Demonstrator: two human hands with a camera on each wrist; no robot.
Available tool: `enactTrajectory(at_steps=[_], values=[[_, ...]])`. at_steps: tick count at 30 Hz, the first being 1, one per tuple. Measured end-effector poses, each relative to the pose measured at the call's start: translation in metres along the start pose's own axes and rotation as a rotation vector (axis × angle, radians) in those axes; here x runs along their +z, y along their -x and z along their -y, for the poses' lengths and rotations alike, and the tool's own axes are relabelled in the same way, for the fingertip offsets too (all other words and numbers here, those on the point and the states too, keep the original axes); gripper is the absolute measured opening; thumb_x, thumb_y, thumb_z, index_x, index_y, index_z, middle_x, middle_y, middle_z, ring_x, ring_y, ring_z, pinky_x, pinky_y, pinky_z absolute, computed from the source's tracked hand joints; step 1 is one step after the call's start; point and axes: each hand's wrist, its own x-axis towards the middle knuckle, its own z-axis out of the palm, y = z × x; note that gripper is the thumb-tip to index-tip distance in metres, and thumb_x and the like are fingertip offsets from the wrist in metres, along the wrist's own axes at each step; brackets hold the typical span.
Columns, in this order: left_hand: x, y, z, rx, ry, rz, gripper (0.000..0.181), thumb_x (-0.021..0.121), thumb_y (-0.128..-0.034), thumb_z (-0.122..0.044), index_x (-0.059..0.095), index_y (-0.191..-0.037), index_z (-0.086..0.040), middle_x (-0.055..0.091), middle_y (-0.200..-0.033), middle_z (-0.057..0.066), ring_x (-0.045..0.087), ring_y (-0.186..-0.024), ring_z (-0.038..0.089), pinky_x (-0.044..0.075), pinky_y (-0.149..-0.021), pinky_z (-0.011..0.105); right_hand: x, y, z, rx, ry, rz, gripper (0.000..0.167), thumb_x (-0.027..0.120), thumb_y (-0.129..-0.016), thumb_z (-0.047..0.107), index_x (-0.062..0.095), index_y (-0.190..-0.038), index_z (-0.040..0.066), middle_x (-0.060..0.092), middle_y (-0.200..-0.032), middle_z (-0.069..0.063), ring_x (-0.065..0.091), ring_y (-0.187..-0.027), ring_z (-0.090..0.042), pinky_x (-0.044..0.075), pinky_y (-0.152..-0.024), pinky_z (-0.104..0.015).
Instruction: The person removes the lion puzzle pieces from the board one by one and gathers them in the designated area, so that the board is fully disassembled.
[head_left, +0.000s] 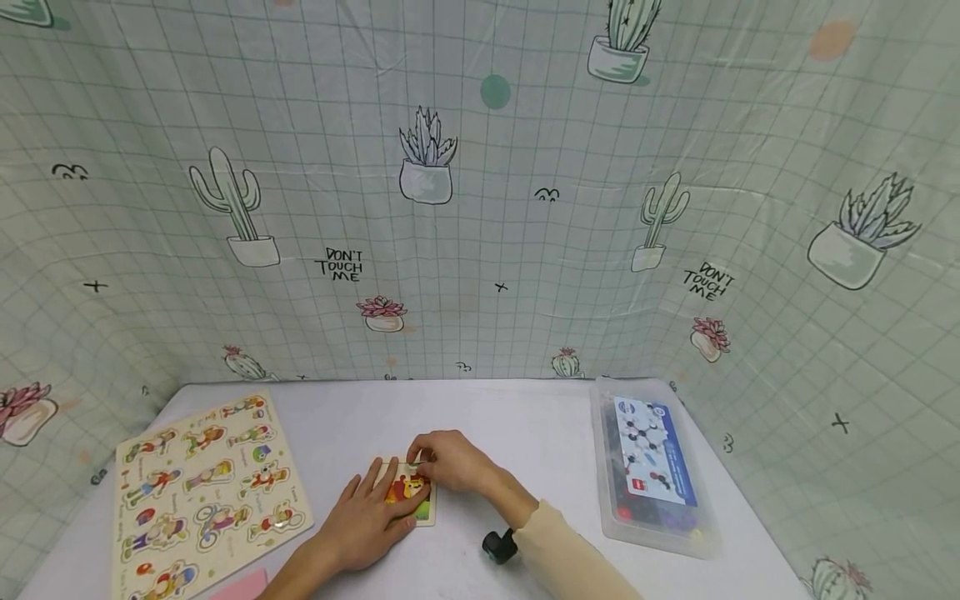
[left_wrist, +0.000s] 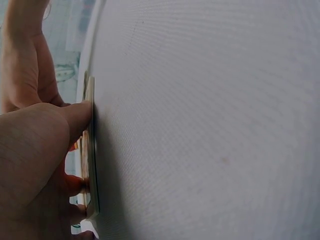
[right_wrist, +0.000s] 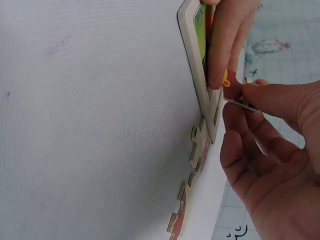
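A small wooden jigsaw puzzle (head_left: pixel 425 512) with a yellow cartoon bear lies on the white table. My left hand (head_left: pixel 366 518) rests on it with fingers spread, pressing the picture. My right hand (head_left: pixel 455 461) is at the puzzle's far right corner. In the right wrist view, its thumb and fingers pinch a dark red puzzle piece (right_wrist: pixel 233 89), tilted just above the board's frame (right_wrist: pixel 191 45). Beside that frame lie loose jigsaw pieces (right_wrist: pixel 200 145), their colored sides mostly turned from the camera. From the left wrist, the board (left_wrist: pixel 92 165) appears edge-on under the fingers.
At the left lies a large wooden peg board (head_left: pixel 210 492) with cartoon figures, and a pink item (head_left: pixel 242 586) peeks out at its near edge. A clear plastic case (head_left: pixel 652 467) with a blue label stands at the right. A black device (head_left: pixel 498 547) sits by the right sleeve.
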Motion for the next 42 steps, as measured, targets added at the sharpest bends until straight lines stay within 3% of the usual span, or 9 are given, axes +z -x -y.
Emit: enactTrajectory(at_steps=[12, 18, 29, 35, 42], values=[[0.002, 0.001, 0.003, -0.025, 0.002, 0.013, 0.044, 0.052, -0.1025, -0.047, 0.055, -0.145, -0.038, 0.028, -0.162, 0.024, 0.019, -0.150, 0.048, 0.023, -0.111, 0.070, -0.012, 0.006, -0.004, 0.049, -0.086, -0.014, 0.012, 0.067, -0.094, 0.010, 0.072, -0.098, 0.021, 0.062, -0.080, 0.012, 0.054, -0.066, -0.004, 0.046, -0.059, -0.021], [0.002, 0.002, 0.004, -0.039, -0.005, 0.004, 0.044, 0.053, -0.1021, -0.048, 0.055, -0.145, -0.039, 0.028, -0.162, 0.023, 0.019, -0.150, 0.047, 0.023, -0.111, 0.070, -0.032, 0.015, -0.019, 0.082, -0.103, 0.001, 0.011, 0.067, -0.095, 0.010, 0.072, -0.098, 0.019, 0.064, -0.083, 0.009, 0.056, -0.063, -0.006, 0.046, -0.056, -0.023], [0.001, 0.002, 0.002, -0.007, 0.007, 0.007, 0.044, 0.051, -0.1034, -0.045, 0.055, -0.146, -0.036, 0.026, -0.162, 0.024, 0.018, -0.149, 0.050, 0.022, -0.112, 0.070, -0.066, 0.040, -0.059, 0.165, -0.134, 0.094, 0.009, 0.068, -0.092, 0.006, 0.072, -0.095, 0.013, 0.067, -0.076, 0.002, 0.060, -0.068, -0.015, 0.043, -0.062, -0.029], [0.001, 0.002, 0.002, 0.004, 0.021, 0.001, 0.044, 0.051, -0.1036, -0.044, 0.054, -0.146, -0.034, 0.025, -0.162, 0.025, 0.017, -0.150, 0.050, 0.021, -0.112, 0.070, -0.069, 0.049, -0.075, 0.206, -0.151, 0.134, 0.011, 0.067, -0.091, 0.003, 0.073, -0.093, 0.011, 0.067, -0.071, 0.001, 0.060, -0.064, -0.016, 0.042, -0.060, -0.027], [0.002, 0.001, 0.001, 0.015, 0.008, -0.006, 0.044, 0.051, -0.1039, -0.044, 0.053, -0.147, -0.034, 0.026, -0.161, 0.026, 0.018, -0.149, 0.050, 0.022, -0.112, 0.070, -0.067, 0.052, -0.083, 0.219, -0.138, 0.117, 0.007, 0.071, -0.090, 0.003, 0.072, -0.089, 0.010, 0.066, -0.068, 0.002, 0.060, -0.062, -0.012, 0.045, -0.061, -0.025]])
